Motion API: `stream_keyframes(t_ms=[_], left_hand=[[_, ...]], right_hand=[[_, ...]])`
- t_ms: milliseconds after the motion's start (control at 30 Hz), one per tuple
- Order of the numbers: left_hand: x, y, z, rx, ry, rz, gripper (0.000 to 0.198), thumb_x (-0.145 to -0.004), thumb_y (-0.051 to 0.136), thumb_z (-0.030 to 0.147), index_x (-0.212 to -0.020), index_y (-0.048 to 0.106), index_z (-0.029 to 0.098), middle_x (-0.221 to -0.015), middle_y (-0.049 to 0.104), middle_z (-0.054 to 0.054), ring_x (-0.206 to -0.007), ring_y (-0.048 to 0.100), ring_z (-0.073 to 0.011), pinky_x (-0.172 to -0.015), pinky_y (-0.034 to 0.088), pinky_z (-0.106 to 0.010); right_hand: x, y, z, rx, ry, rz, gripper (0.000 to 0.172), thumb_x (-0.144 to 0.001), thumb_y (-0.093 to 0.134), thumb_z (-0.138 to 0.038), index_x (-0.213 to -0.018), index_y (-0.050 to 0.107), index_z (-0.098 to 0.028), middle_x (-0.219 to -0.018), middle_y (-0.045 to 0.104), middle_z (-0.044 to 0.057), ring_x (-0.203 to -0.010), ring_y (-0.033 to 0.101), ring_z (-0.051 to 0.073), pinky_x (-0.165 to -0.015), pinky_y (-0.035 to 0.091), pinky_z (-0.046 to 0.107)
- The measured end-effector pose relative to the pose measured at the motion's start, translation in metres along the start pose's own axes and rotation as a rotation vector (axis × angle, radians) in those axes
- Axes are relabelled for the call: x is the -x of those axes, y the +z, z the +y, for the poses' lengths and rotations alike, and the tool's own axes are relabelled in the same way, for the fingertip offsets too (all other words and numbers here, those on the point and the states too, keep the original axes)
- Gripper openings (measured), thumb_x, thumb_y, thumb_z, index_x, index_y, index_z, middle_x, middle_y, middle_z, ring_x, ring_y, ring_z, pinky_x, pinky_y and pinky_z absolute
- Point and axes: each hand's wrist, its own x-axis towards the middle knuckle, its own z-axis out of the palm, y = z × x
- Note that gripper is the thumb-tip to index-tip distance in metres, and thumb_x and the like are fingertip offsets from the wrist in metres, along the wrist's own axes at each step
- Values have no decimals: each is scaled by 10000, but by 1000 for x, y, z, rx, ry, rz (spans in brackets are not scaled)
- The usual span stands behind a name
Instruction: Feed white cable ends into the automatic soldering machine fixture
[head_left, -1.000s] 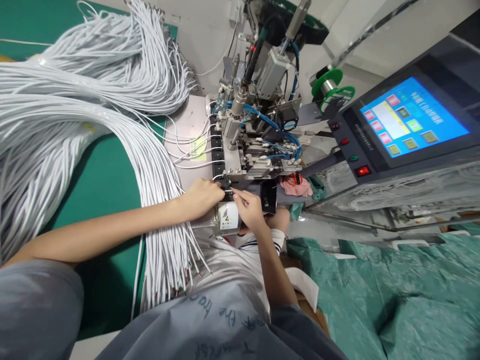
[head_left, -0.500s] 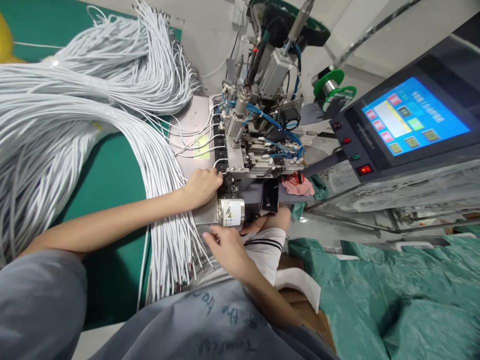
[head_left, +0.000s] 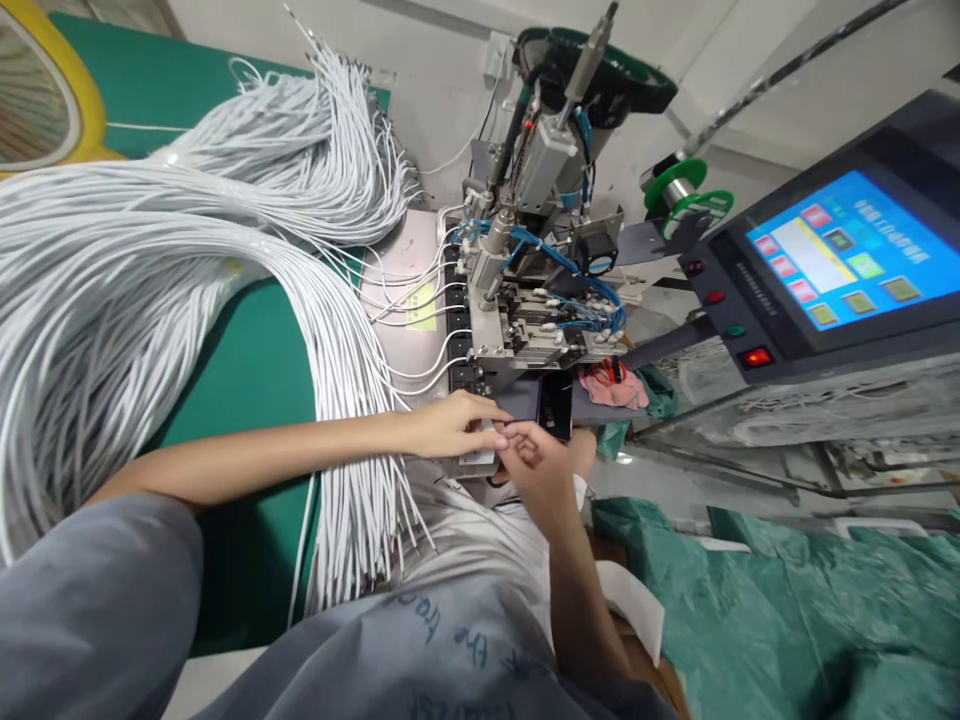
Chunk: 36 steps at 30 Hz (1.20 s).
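My left hand [head_left: 457, 425] reaches across the white cables [head_left: 349, 400], its fingers stretched out and the thumb apart. Its fingertips meet those of my right hand [head_left: 536, 460], whose fingers are curled into a pinch. Whatever lies between the fingertips is too small to make out. Just beyond my hands stands a bench machine [head_left: 517, 330] with metal cylinders and blue air tubes. Several single white cables run into the row of black holders [head_left: 459, 350] on its near side. A labelled silver can [head_left: 476, 458] sits beneath my hands, mostly hidden by them.
Large cable bundles [head_left: 285, 150] cover much of the green table [head_left: 255, 370]. A touch-screen panel [head_left: 855, 250] stands at right, near a green spool [head_left: 686, 190]. A dark phone [head_left: 555, 405] and pink cloth [head_left: 611, 385] lie beside the machine. Green sheeting [head_left: 750, 600] fills the lower right.
My left hand has left the black holders and come right, towards my body. My right hand has risen to meet it. A cable now curves into the nearest holder where my left hand was.
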Motion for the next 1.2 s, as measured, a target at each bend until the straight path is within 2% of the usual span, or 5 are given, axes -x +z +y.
stream_keyframes(t_ms=[300, 467, 767, 1033, 1200], left_hand=[[-3, 1, -5, 183, -18, 273, 226, -851, 570, 287, -804, 681, 96, -694, 596, -33, -615, 532, -90, -574, 409, -194], [-9, -32, 0, -126, -46, 105, 251, -877, 528, 315, -851, 689, 125, -778, 651, -50, -691, 582, -114, -648, 439, -221], [2, -127, -64, -1010, -830, 124, 217, -766, 550, 168, -922, 662, 66, -885, 650, -205, -866, 619, -298, -710, 441, -330], [7, -149, -87, -1017, -849, 237, 225, -721, 494, 110, -878, 654, 78, -889, 647, -192, -861, 593, -277, -718, 400, -320], [11, -171, -100, -950, -668, 596, 291, -832, 377, 144, -987, 620, 101, -935, 636, -124, -880, 554, -202, -787, 384, -284]], right_hand=[[-27, 14, 3, -364, -41, 206, 133, -713, 651, -291, -753, 600, -175, -692, 597, 10, -580, 565, 118, -554, 484, 253], [-21, 29, 2, -330, -127, 344, 113, -767, 604, -278, -724, 605, -174, -714, 553, 16, -617, 543, 124, -567, 466, 257], [-1, 49, 7, -331, -189, 288, 78, -786, 590, -246, -756, 635, -188, -729, 554, 33, -649, 543, 148, -566, 451, 283], [3, 47, 10, -305, -239, 249, 59, -803, 586, -206, -786, 643, -199, -745, 558, 33, -663, 546, 152, -569, 449, 285], [6, 49, 9, -312, -228, 223, 54, -801, 594, -214, -772, 635, -198, -729, 565, 30, -656, 554, 152, -568, 454, 282]])
